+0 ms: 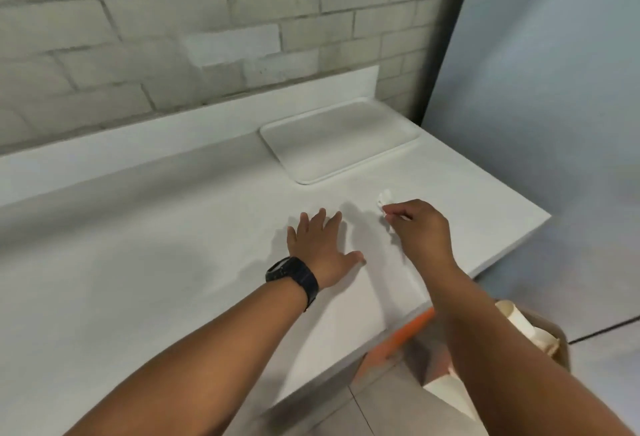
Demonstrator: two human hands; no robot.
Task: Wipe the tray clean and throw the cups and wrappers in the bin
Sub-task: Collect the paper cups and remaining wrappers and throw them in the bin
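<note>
A crumpled white tissue (383,201) is sitting pinched at the fingertips of the right hand (417,229), just in front of the tray (341,139) on the counter (173,228). The tray, bare and pale, is lying beyond and slightly left of that hand, its long axis running along the wall. The left hand (323,245) is resting spread and flat on the counter, farther from the tray. The bin (540,335), cups showing inside, is waiting below the counter's near edge, on the right hand's side.

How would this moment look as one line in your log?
left hand flat on counter | right hand pinching tissue | tray bare
</note>
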